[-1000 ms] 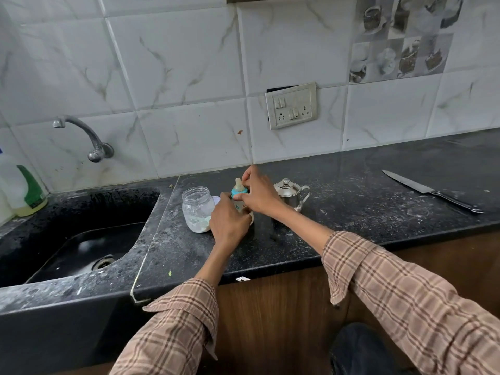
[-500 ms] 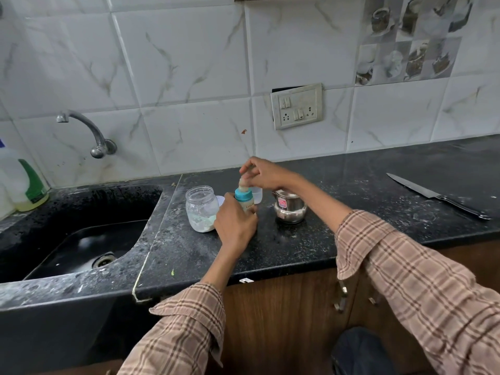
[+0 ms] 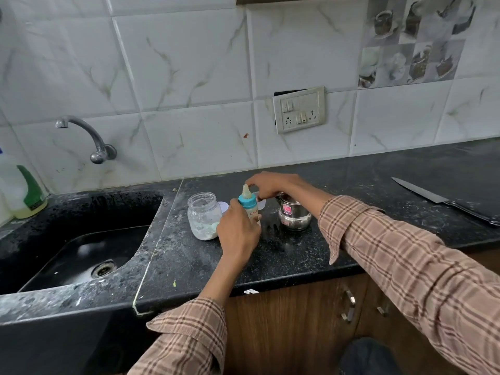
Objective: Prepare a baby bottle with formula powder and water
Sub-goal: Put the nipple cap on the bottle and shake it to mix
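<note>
The left hand holds the little baby bottle with the blue ring upright; the right hand pinches a small clear cap behind it, beside the shiny steel pot

— How many bottles are on the table?
— One baby bottle, one jar, one little metal pot.
— And knives?
— One knife. One tap, one soap bottle, two hands.

The right hand is drawn back from the bottle collar and is now curled just behind the teat; the steel pot is uncovered beneath the wrist.
</note>
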